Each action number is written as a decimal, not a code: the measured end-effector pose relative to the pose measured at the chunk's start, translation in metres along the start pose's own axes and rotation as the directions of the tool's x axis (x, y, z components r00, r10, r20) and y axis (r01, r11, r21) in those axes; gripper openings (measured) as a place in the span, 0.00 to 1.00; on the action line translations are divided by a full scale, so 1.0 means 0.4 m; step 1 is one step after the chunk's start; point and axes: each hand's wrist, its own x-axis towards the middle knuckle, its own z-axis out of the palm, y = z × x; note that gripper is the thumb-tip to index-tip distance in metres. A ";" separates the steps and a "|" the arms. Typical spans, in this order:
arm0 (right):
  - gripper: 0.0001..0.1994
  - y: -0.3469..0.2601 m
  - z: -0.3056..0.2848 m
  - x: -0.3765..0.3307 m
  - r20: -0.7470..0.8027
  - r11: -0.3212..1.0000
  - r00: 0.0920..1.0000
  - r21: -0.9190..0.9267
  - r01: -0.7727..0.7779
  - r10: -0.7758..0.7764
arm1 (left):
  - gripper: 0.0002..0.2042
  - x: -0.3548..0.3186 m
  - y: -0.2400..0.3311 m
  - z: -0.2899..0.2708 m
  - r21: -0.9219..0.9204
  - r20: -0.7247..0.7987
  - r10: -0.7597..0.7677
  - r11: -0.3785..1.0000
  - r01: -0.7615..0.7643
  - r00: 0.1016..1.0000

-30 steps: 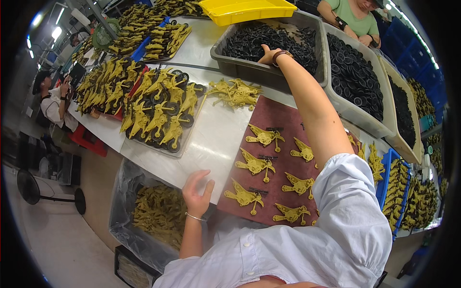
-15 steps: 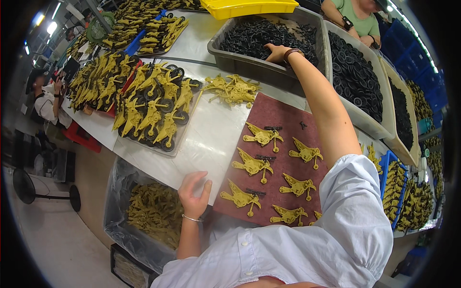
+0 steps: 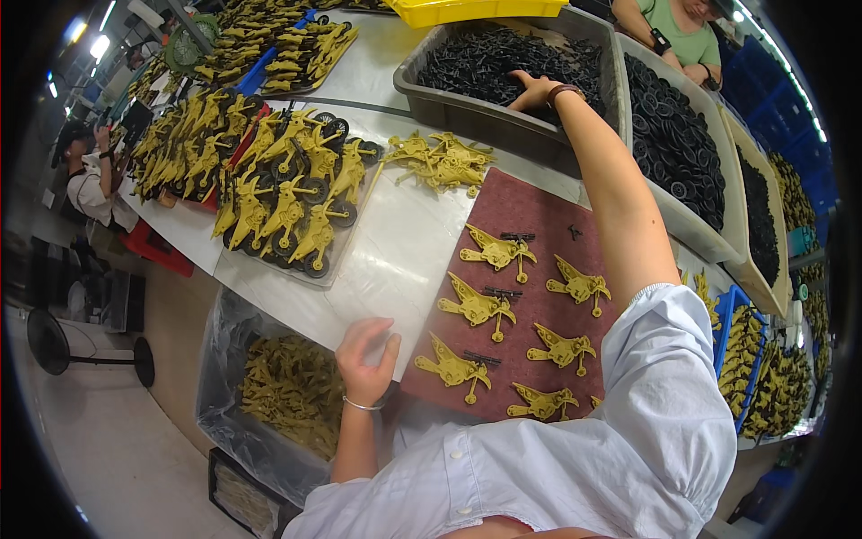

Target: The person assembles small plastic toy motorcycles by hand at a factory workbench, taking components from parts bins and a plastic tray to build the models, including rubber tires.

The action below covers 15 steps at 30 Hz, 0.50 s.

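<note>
The right hand (image 3: 536, 90) reaches far up to the top centre of the frame, into a grey bin (image 3: 467, 112) heaped with small black parts (image 3: 489, 58). Its fingers are sunk among the parts, so whether they pinch anything cannot be told. The left hand (image 3: 365, 350) sits at lower centre, fingers loosely curled, resting on the near edge of the white counter (image 3: 404, 260), just left of a maroon mat (image 3: 539, 260). It holds nothing.

On the mat lie yellow plastic bodies (image 3: 476, 307) in two columns; the three in the left column each have a small black piece beside them. A loose pile of yellow bodies (image 3: 440, 160) lies on the counter above the mat. To the left, a tray (image 3: 296, 202) carries assembled yellow toys with black wheels. Below the counter edge, at lower left, a bag-lined crate (image 3: 283, 386) holds more yellow pieces. At right, a second bin (image 3: 673, 135) is filled with black rings. Another person in a green shirt (image 3: 678, 18) shows at the top right.
</note>
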 end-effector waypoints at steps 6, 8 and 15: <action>0.48 -0.079 -0.006 -0.046 0.164 0.997 0.986 0.079 -0.011 -0.002 | 0.08 -0.006 0.000 -0.012 0.026 0.002 -0.007 1.000 0.007 1.000; 0.44 -0.038 -0.001 -0.026 0.147 0.995 0.989 0.101 -0.006 -0.009 | 0.08 -0.002 0.002 -0.006 0.019 0.012 0.008 1.000 -0.008 1.000; 0.33 0.039 -0.004 0.027 0.028 0.965 0.994 0.242 0.096 -0.106 | 0.09 -0.005 -0.004 0.000 0.004 0.031 0.014 1.000 -0.014 0.999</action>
